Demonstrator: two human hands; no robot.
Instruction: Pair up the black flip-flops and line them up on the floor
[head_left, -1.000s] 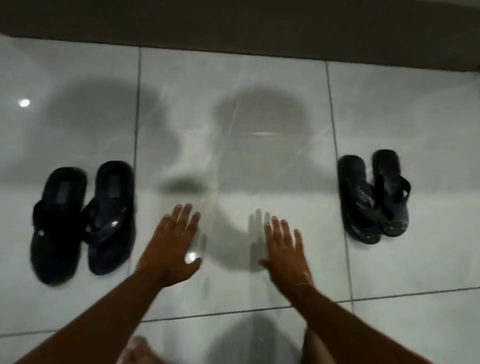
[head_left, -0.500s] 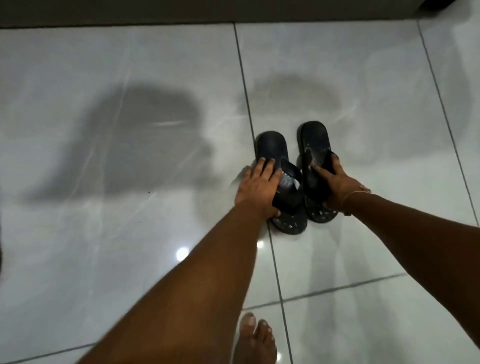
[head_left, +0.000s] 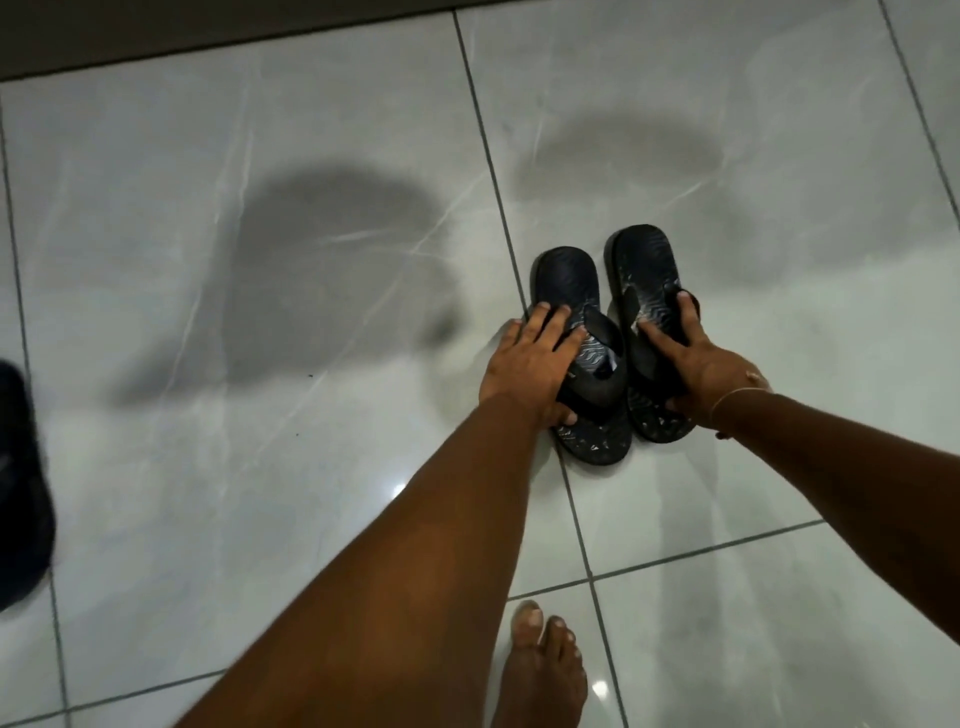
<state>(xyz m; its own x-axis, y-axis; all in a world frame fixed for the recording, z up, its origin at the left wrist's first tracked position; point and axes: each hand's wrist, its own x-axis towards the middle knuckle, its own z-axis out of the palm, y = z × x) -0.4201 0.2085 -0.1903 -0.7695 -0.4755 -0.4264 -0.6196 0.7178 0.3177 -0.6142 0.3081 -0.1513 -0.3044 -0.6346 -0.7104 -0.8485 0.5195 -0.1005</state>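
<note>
Two black flip-flops lie side by side on the glossy tiled floor, heels pointing away from me. My left hand (head_left: 530, 366) grips the strap of the left flip-flop (head_left: 566, 283), thumb under the strap near the toe end. My right hand (head_left: 696, 364) holds the strap of the right flip-flop (head_left: 644, 265), fingers spread over it. Both soles rest on the floor and nearly touch. Part of another black flip-flop (head_left: 21, 493) shows at the left edge, mostly cut off.
Pale grey marble-look tiles (head_left: 260, 467) with dark grout lines cover the floor. A dark skirting or wall (head_left: 208, 31) runs along the top. My bare foot (head_left: 540, 670) stands at the bottom, near the tile joint. Shadows lie across the middle.
A second ago both hands hovered empty between two pairs. My view swung right and both hands took hold of the right-hand pair; since half a second ago the grip has barely shifted.
</note>
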